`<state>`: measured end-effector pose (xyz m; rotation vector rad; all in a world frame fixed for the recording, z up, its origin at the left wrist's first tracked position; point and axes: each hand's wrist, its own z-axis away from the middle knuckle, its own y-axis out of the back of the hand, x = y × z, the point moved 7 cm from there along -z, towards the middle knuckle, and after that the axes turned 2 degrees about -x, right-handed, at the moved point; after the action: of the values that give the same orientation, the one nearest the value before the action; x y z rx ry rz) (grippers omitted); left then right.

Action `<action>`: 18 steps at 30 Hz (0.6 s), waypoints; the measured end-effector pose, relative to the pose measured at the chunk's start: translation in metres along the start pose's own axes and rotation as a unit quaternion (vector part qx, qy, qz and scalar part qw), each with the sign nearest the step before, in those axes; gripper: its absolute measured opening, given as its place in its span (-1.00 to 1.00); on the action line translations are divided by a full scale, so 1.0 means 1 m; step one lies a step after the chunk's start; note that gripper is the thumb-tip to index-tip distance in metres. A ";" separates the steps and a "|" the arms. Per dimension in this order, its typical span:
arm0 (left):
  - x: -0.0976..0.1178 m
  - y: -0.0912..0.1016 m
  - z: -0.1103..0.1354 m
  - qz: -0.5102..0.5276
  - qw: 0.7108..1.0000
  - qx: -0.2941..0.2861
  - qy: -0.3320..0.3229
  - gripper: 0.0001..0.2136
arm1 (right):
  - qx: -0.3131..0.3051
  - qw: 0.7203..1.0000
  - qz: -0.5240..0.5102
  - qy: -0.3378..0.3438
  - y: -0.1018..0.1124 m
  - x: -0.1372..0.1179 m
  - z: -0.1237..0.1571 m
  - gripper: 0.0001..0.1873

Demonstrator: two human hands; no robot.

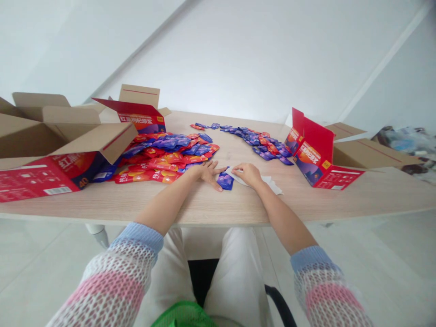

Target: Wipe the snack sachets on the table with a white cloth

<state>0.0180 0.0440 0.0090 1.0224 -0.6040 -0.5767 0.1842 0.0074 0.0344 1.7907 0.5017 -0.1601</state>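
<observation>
In front of me on the table lies a purple sachet (225, 180). At its left edge my left hand (207, 174) rests flat, fingers spread, the tips reaching the sachet. My right hand (248, 174) is closed in a pinch on a white tissue (272, 185), just right of the sachet. Part of the tissue is hidden under that hand and comes out behind it. Beside my left hand is a heap of red and purple sachets (163, 160).
A curved row of sachets (255, 138) runs towards the open red box (316, 159) on the right. Two more open boxes stand at the left, a near box (44, 175) and a far box (139, 119). Plastic bags (408, 143) lie at the far right. A green thing (184, 314) is near my lap.
</observation>
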 end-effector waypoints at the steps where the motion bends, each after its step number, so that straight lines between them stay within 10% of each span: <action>1: 0.000 0.000 0.000 0.001 1.000 0.000 0.001 0.23 | -0.009 1.000 0.000 -0.002 -0.003 0.000 0.000 -0.62; 18: -0.006 -0.003 -0.006 -0.013 1.000 -0.010 0.015 0.18 | -0.270 0.926 -0.222 0.139 -0.024 -0.049 0.020 -0.54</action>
<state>0.0178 0.0510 0.0030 1.0191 -0.5577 -0.5870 0.1336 -0.0193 0.0251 1.1407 1.0469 -0.0674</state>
